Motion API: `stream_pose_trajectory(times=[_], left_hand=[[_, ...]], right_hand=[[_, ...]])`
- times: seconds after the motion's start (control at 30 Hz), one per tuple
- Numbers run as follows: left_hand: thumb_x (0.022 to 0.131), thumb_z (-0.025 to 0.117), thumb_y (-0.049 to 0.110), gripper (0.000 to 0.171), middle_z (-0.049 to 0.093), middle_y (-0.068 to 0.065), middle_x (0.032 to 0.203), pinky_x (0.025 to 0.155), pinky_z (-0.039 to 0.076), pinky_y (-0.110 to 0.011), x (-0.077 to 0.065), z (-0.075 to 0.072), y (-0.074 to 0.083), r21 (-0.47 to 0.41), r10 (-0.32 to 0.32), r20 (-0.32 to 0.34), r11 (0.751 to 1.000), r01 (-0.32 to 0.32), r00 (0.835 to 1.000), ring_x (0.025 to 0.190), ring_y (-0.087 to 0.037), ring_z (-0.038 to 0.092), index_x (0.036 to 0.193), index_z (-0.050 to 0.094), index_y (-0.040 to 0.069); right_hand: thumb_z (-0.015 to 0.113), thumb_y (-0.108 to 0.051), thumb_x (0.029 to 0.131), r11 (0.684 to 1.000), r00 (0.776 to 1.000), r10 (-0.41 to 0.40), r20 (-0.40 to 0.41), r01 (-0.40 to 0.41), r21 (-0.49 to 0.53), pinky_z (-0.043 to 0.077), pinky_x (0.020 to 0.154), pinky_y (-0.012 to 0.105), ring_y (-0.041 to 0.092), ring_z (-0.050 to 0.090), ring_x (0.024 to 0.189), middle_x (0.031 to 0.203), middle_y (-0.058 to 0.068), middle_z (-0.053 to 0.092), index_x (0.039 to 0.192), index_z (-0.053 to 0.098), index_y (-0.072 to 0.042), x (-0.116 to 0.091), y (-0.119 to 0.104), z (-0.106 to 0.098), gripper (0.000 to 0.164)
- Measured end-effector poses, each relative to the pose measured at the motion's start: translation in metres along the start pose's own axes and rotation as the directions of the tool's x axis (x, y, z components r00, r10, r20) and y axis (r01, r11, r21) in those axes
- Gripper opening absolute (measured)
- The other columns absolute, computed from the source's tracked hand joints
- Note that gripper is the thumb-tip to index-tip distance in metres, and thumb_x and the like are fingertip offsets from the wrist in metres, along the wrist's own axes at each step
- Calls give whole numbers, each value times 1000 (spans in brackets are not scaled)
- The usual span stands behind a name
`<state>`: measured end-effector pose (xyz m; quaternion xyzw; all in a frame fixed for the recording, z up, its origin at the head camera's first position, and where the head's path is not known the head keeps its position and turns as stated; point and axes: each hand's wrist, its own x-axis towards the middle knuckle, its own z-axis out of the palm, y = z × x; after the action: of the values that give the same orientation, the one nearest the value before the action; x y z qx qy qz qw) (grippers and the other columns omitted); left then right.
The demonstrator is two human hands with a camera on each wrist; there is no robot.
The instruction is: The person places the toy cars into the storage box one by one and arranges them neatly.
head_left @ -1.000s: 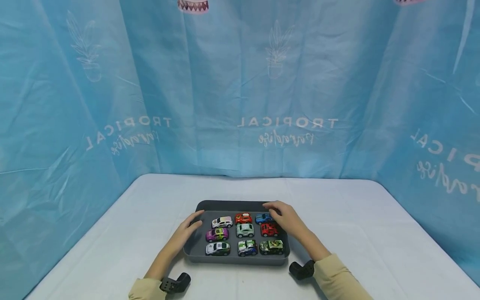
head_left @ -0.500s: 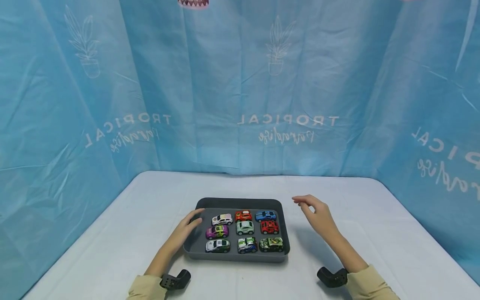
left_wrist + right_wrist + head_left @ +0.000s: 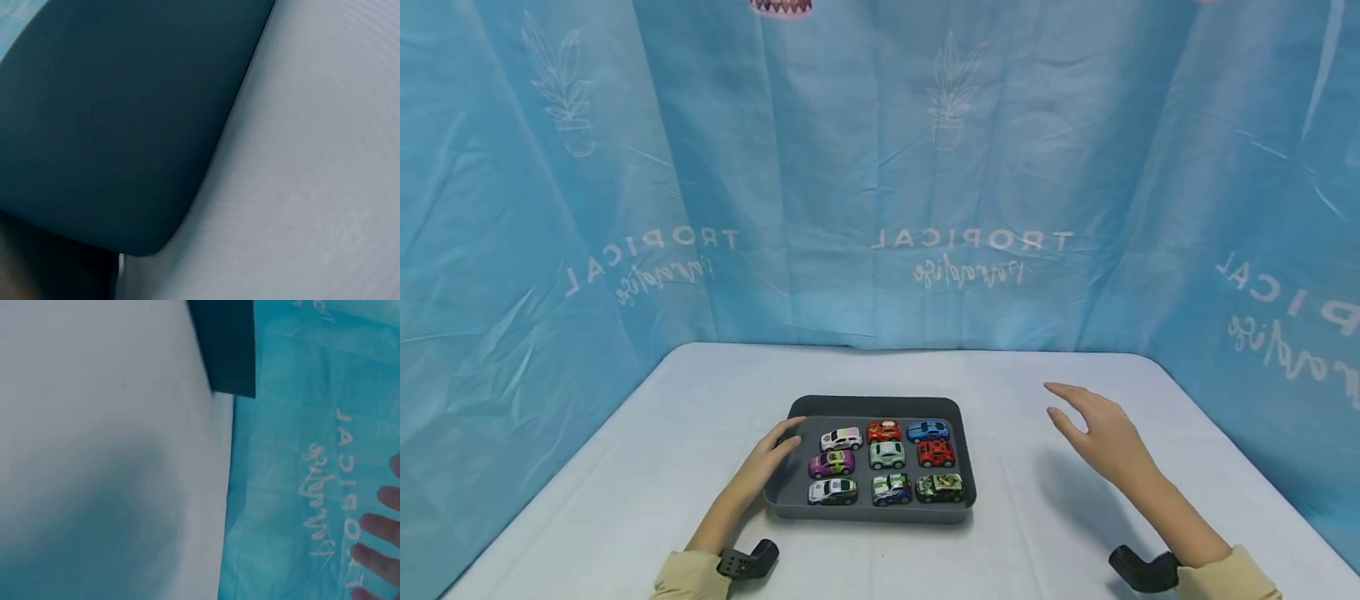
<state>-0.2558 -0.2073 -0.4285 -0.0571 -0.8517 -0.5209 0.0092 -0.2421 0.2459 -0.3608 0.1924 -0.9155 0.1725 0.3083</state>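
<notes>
A dark grey tray holds several small toy cars in rough rows. Among them are a blue car, a red car, a pale green car, a purple-and-yellow car and a camouflage car. My left hand rests at the tray's left rim, its fingers extended and relaxed over the edge. Off to the right of the tray, my right hand is raised above the table with fingers spread and nothing in it. In the right wrist view, several fingertips show at the right edge.
The white table carries the tray near its middle. Blue curtain with white lettering hangs behind the table and along both sides. Black camera bands sit on both wrists.
My right hand has moved away from above the tray's back right corner, far to the right, its fingers spreading. My left hand and the cars have stayed in place.
</notes>
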Motion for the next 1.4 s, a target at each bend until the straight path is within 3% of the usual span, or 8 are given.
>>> stream_pose_trajectory(times=[0.17, 0.43, 0.73, 0.9, 1.0, 1.1, 1.3, 1.4], left_hand=[[94, 44, 31, 47, 32, -17, 146, 108, 19, -61, -1, 0, -1, -8, -11, -1, 1000, 11, 1000, 137, -40, 20, 137, 40, 11], [94, 44, 30, 46, 32, -16, 146, 109, 18, -59, -2, 1, 0, -25, -20, -5, 999, 20, 1000, 137, -39, 20, 137, 40, 12], [94, 44, 29, 45, 33, -16, 145, 108, 21, -58, -2, -1, 0, -13, 2, -23, 1000, -2, 1000, 137, -38, 22, 136, 41, 12], [94, 46, 26, 42, 33, -18, 144, 110, 21, -56, -3, -7, 2, 56, 46, -74, 998, -42, 996, 136, -38, 25, 133, 44, 10], [94, 47, 24, 42, 32, -19, 145, 109, 20, -58, -3, -13, 4, 157, 105, -111, 984, -87, 988, 135, -40, 25, 133, 45, 10], [93, 49, 25, 42, 35, -18, 143, 104, 24, -62, -3, -18, 11, 347, 208, -147, 926, -146, 967, 132, -41, 30, 132, 46, 10], [87, 56, 27, 49, 41, -19, 140, 106, 28, -54, -4, -24, 28, 709, 439, -133, 669, -224, 888, 128, -39, 38, 132, 47, 10], [86, 56, 34, 57, 35, -20, 143, 110, 22, -54, -6, -25, 36, 784, 443, -67, 578, -227, 894, 132, -40, 32, 137, 42, 12]], right_hand=[[59, -43, 84, 988, 989, 36, 146, -14, -154, 30, 92, 67, 40, 46, 118, 134, 19, 47, 131, 47, -10, -4, 6, -6, 60], [49, -59, 83, 976, 930, 158, 331, -96, -194, 10, 94, 76, 49, 29, 127, 147, 19, 26, 142, 31, -15, -8, 13, -8, 75], [48, -61, 82, 972, 912, 190, 362, -122, -203, 6, 92, 79, 51, 26, 128, 149, 19, 22, 143, 27, -17, -12, 17, -6, 79], [48, -62, 82, 970, 915, 187, 357, -116, -212, 6, 92, 78, 50, 26, 128, 148, 20, 23, 143, 28, -16, -9, 18, -10, 79], [48, -62, 82, 969, 916, 188, 354, -114, -220, 6, 92, 78, 50, 26, 128, 148, 20, 24, 142, 28, -15, -9, 19, -12, 79], [48, -62, 82, 968, 915, 191, 356, -117, -220, 5, 92, 78, 50, 26, 128, 148, 20, 24, 143, 28, -15, -9, 19, -13, 79], [49, -62, 82, 971, 918, 188, 350, -120, -207, 4, 93, 78, 51, 26, 127, 147, 21, 25, 142, 29, -14, -8, 18, -14, 79], [49, -62, 81, 971, 919, 189, 346, -121, -207, 3, 93, 78, 51, 26, 128, 147, 21, 26, 142, 30, -14, -7, 18, -13, 79]])
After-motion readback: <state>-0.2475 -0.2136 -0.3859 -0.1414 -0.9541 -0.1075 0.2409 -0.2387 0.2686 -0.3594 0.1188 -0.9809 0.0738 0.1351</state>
